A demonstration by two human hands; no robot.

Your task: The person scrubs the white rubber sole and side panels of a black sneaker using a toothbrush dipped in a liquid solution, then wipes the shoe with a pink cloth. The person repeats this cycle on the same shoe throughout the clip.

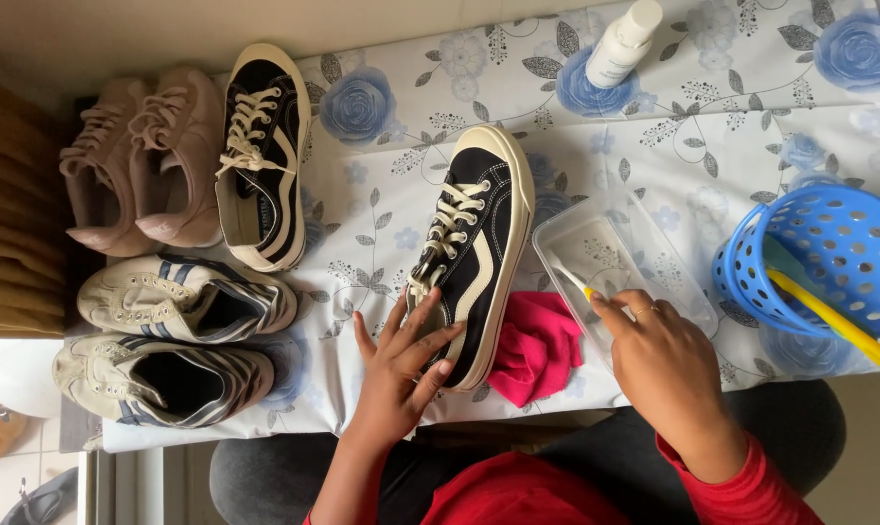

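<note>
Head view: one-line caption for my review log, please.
Left hand steadies a black-and-cream sneaker on a floral tablecloth while the right hand dips a brush into a clear plastic tub.

A black sneaker (474,248) with a cream sole, a cream side stripe and cream laces lies on the surface, tilted onto its side, with its toe pointing away from the person and its heel at the near edge. Just to the right of the sneaker stands a clear plastic tub (644,255), rectangular and open on top, set at a slant. Inside the tub, at its near end, rests a small brush (574,282) with a yellow handle, mostly hidden.
</note>
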